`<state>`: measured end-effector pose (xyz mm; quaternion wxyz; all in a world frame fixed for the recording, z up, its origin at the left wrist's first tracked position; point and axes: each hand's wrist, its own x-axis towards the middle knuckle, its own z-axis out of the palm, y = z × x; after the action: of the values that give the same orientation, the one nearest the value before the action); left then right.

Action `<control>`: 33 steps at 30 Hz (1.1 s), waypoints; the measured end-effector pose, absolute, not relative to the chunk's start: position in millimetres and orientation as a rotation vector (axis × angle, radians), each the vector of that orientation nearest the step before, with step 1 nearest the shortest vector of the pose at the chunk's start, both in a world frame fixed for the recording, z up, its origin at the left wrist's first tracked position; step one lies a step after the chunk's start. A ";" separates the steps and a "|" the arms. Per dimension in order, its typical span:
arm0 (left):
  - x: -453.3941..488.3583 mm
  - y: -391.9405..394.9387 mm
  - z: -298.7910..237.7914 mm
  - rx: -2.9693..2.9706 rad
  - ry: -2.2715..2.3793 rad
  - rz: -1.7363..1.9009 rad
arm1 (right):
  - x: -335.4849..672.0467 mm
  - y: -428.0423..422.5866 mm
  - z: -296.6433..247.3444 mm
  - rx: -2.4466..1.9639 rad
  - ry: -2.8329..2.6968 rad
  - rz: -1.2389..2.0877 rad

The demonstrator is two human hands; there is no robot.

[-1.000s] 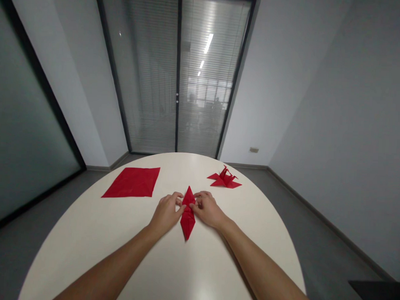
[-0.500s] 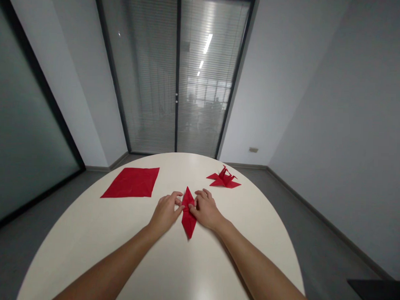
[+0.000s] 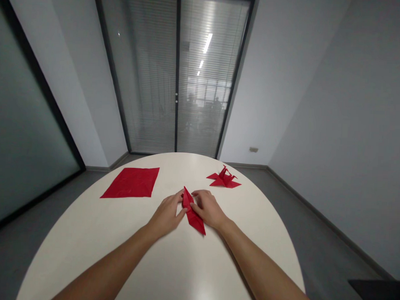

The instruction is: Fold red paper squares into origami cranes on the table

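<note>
Between my hands is a piece of red folded paper [image 3: 195, 220], a long narrow diamond whose near end tilts to the right. My left hand [image 3: 167, 213] grips its left edge, thumb on top near the middle and fingers at the far part. From the other side my right hand [image 3: 208, 207] holds it, with the thumb pressed on its face and the fingers curled along the right edge. The fingertips under the paper are hidden.
A flat red sheet of paper [image 3: 131, 182] lies at the left of the round white table [image 3: 163, 271]. Folded red paper cranes [image 3: 224, 179] stand at the far right. A dark object [image 3: 378, 294] shows at the lower right corner, beyond the table.
The folded paper has turned, its near end swinging to the right and its far tip slightly left. My left fingers have closed in on its far left edge.
</note>
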<state>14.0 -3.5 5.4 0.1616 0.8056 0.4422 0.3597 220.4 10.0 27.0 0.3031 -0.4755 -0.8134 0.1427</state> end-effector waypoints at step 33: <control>29.7 -14.1 27.0 1.376 1.062 1.166 | 224.1 15.2 37.3 -0.968 -1.830 0.900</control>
<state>29.7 -14.1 27.0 0.5005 0.5691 0.4393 0.4823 224.1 15.2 37.3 0.4277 -0.3876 -0.7327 0.3605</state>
